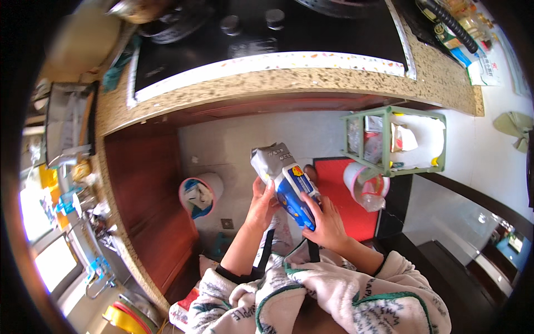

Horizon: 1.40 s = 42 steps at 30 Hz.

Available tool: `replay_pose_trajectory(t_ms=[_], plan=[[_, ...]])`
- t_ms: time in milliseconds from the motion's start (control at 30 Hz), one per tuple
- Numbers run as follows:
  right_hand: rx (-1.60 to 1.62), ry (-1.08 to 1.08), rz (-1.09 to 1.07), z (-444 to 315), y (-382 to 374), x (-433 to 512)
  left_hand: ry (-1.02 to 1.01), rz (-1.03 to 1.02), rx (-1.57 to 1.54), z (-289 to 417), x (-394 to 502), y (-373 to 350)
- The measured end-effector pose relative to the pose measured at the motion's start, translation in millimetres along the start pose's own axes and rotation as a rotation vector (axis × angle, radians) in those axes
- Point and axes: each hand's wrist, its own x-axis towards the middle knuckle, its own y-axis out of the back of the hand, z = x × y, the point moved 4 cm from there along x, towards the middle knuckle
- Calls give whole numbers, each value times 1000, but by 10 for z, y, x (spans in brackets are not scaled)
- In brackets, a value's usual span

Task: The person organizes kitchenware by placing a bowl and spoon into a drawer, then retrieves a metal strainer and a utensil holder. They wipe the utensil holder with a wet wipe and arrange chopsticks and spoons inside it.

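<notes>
A soft blue and silver-grey packet (pixel 292 198), apparently wet wipes with a white lid panel, is held in front of my body above the floor. It bears printed writing and a small yellow picture. My left hand (pixel 262 204) grips its left side, thumb on the near face and the other fingers partly hidden behind it. Against the lower right side rests my right hand (pixel 327 219), with fingers spread over the blue face and lid edge. The silver end tilts up and to the left, away from me.
A black gas cooktop (pixel 200 54) sits in the speckled counter (pixel 292 83) ahead. Two bins stand on the floor, a left bin (pixel 217 185) and a right bin (pixel 354 171). A green-framed rack (pixel 388 167) is at right, beside a red mat (pixel 333 179).
</notes>
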Motion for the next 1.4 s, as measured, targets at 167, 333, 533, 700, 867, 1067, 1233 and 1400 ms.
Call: replay_pose_trajectory(t_ms=[167,333,533,700,867,1067,1233,1400], plan=[[-318,207,61,-570,190,-106,-90,58,-166,284,-450,104],[-428,317,108,-925,425,-171,-172,-72,-154,602,-561,-170],[-205,307,520,-1247,976,-58,-284,-88,-293,853,-791,-460],[-290,329,640,-1453,1041,218,-400,-224,-307,1003,-882,-620],[-401,618,685,-1759,986,47,-431,-332,-412,1164,-949,-686],[-268,718,540,-1920,999,-33,-383,-599,-461,1394,-1117,-780],[-114,331,526,-1881,1169,174,-549,-401,-307,1474,-1186,-742],[-291,449,512,-2063,1468,299,-564,-417,-245,1489,-1232,-769]])
